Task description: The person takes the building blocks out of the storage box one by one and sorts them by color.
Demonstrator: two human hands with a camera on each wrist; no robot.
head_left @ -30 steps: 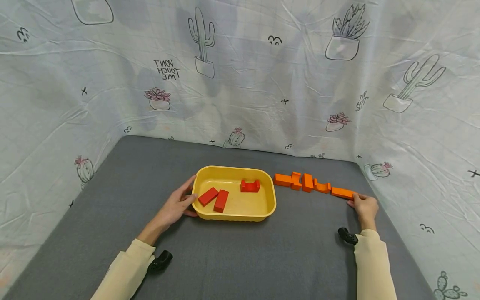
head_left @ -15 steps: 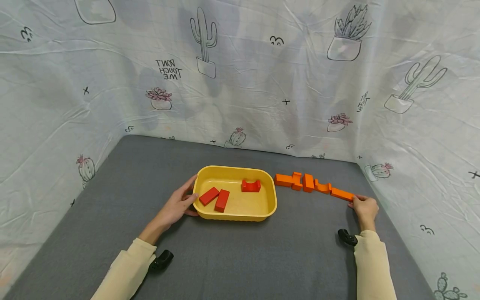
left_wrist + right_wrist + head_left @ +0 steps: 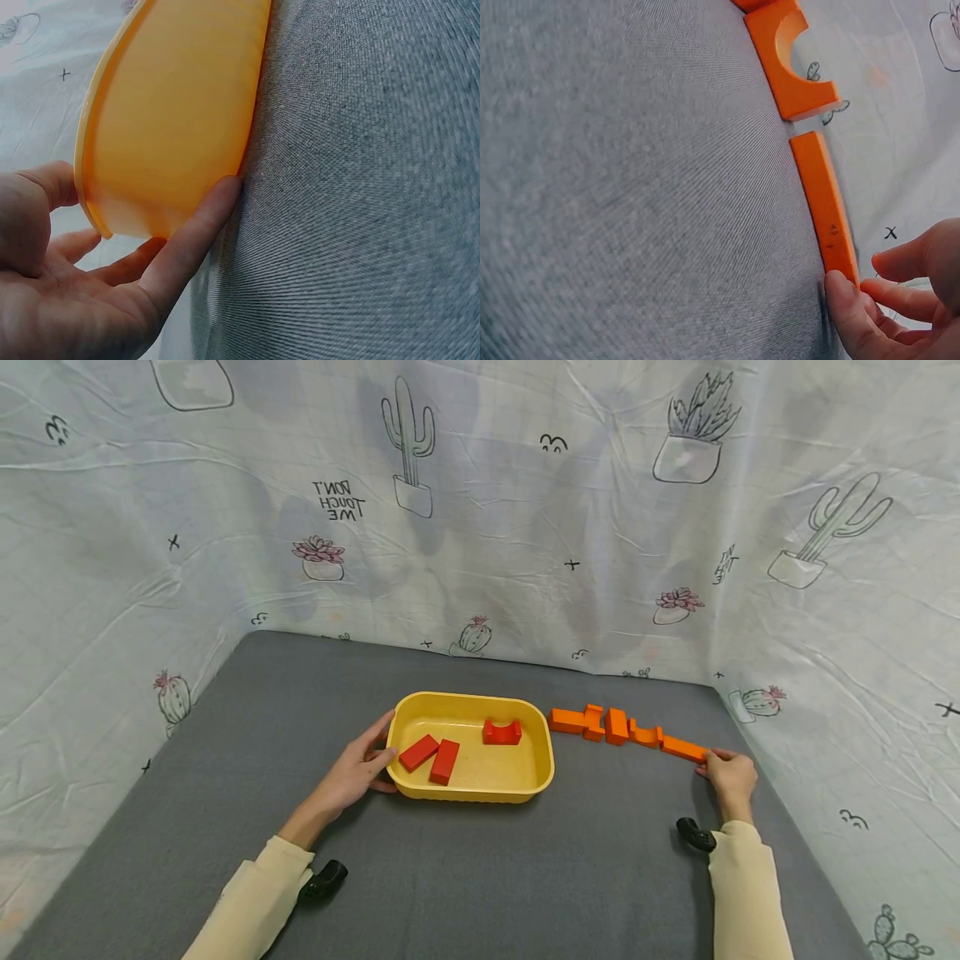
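Observation:
My left hand grips the left end of a yellow plastic tub, thumb at the rim and fingers against its outer wall. Inside the tub lie two red rectangular blocks, one slanted and one more upright, plus a red arch block. At the far right, my right hand pinches the near end of a long orange block between thumb and fingers. This block ends a line of orange pieces, beside an orange arch block.
Farther left in the line are another notched orange piece and orange rectangular blocks, one upright and one near the tub's rim. A grey cloth covers the table. Patterned white curtains hang behind and beside it.
The long orange block has turned slightly, its right end coming a little toward me in my right hand. The left hand and the tub have kept their place.

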